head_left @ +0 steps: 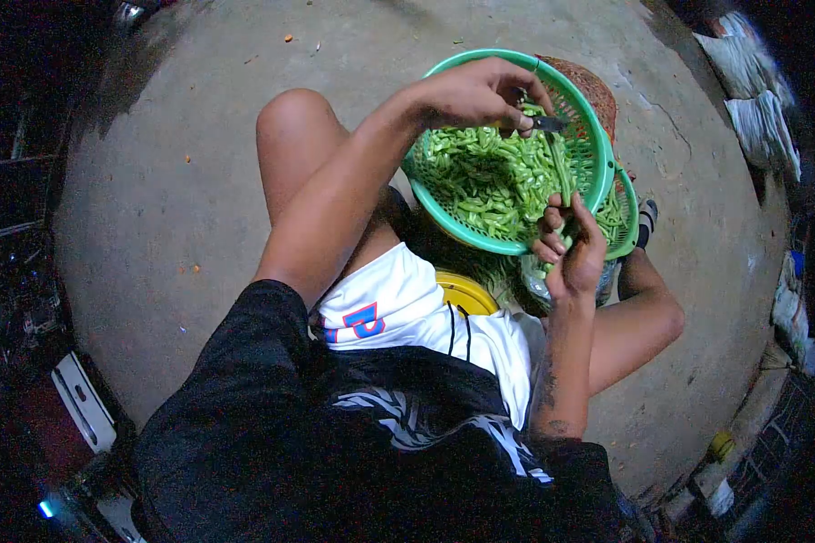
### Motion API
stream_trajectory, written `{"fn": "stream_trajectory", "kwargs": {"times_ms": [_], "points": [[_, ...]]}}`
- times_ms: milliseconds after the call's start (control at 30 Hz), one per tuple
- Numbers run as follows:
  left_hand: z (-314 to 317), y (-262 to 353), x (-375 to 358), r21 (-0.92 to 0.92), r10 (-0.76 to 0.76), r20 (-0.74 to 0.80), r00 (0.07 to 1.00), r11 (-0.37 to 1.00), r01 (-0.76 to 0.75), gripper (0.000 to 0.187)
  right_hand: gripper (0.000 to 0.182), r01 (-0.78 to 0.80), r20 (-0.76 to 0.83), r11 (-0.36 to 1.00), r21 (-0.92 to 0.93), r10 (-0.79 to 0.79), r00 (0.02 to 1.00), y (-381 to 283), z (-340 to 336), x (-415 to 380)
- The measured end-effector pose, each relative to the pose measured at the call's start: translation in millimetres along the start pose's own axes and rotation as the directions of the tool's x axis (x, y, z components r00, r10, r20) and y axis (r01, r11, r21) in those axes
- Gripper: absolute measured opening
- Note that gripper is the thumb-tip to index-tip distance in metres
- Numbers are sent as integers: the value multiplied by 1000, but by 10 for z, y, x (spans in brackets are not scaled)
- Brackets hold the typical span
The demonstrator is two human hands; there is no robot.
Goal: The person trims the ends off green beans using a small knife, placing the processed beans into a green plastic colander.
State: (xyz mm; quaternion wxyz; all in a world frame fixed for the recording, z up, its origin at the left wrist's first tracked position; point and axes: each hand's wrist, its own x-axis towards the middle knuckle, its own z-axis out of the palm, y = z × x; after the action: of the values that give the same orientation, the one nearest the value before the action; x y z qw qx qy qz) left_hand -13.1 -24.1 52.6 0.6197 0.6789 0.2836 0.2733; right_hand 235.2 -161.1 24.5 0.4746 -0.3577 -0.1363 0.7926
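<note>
My left hand (480, 93) is closed on a small knife (548, 123) with a dark blade, its yellowish handle mostly hidden in the fingers. The blade lies across the upper part of some long green beans (560, 165). Fingers curled and palm up, my right hand (578, 253) grips the lower ends of these beans. Both hands are over or beside a green plastic basket (444, 217), tilted and filled with short cut bean pieces (489, 176).
Another green basket (632, 208) with beans sits partly under the first. Behind them is a reddish-brown sack (593, 90). A yellow round container (466, 291) shows between my legs. Pale sacks (761, 127) lie along the right edge of the concrete floor (181, 226).
</note>
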Motion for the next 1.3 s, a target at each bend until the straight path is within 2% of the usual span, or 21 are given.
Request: {"fn": "stream_trajectory", "kwargs": {"times_ms": [67, 167, 233, 333, 367, 467, 500, 600, 667, 733, 800, 867, 933, 1000, 1067, 1133, 1233, 1267, 1300], "points": [[41, -25, 15, 24, -10, -17, 1000, 1000, 10, 32, 32, -17, -79, 998, -59, 12, 997, -28, 17, -20], [74, -72, 38, -4, -36, -1, 999, 999, 36, 34, 30, -31, -92, 995, -95, 22, 996, -56, 28, -79], [145, -66, 36, 128, -143, 16, 990, 982, 140, 36, 29, -36, -98, 995, -88, 27, 995, -59, 50, -124], [231, -40, 50, 187, -115, 26, 993, 976, 108, 38, 28, -43, -138, 994, -104, 29, 990, -104, 61, -170], [183, -76, 53, 74, -129, 57, 990, 989, 124, 37, 27, -48, -170, 991, -125, 27, 985, -113, 48, -190], [-86, -207, 81, 46, -103, -29, 994, 993, 104, 34, 29, -15, -174, 994, -106, -4, 985, -154, -69, -209], [-102, -185, 76, -47, -73, -40, 997, 996, 71, 34, 29, -13, -177, 991, -135, -11, 984, -174, -45, -233], [46, -154, 147, 20, -84, 52, 995, 996, 83, 36, 26, -9, -241, 984, -180, -35, 970, -131, -18, -225], [283, -44, 121, 130, -102, 79, 992, 987, 91, 38, 27, 4, -209, 982, -188, -44, 977, -104, -9, -204], [302, -91, 169, 70, -147, 171, 974, 988, 137, 38, 28, 15, -178, 987, -162, -44, 983, -94, 11, -210], [169, -215, 204, 11, -25, 167, 986, 1000, 23, 35, 28, 17, -164, 987, -160, -44, 985, -103, -49, -230], [3, -228, 162, -22, -120, 25, 992, 993, 120, 32, 28, 31, -141, 987, -155, -53, 989, -126, -74, -235], [-36, -159, 141, 25, -130, 17, 991, 991, 129, 34, 27, 48, -142, 985, -166, -72, 987, -140, -66, -244], [160, -138, 186, 29, -72, 80, 994, 997, 70, 36, 27, 46, -150, 984, -175, -72, 986, -119, -7, -221], [365, -106, 179, -47, -99, 207, 973, 993, 111, 39, 27, 36, -162, 981, -188, -67, 985, -113, 17, -194], [305, -92, 197, 4, -91, 213, 973, 996, 92, 36, 27, 36, -119, 988, -151, -55, 991, -116, 8, -215], [53, -177, 160, -69, -37, 99, 994, 997, 44, 33, 27, 33, -124, 988, -152, -52, 991, -134, -28, -234], [-25, -203, 141, -49, -124, 70, 990, 991, 128, 34, 27, 34, -109, 989, -142, -50, 993, -142, -49, -233], [-13, -132, 132, 6, -115, 68, 991, 993, 115, 34, 27, 39, -104, 989, -140, -54, 993, -147, -35, -221]]}}
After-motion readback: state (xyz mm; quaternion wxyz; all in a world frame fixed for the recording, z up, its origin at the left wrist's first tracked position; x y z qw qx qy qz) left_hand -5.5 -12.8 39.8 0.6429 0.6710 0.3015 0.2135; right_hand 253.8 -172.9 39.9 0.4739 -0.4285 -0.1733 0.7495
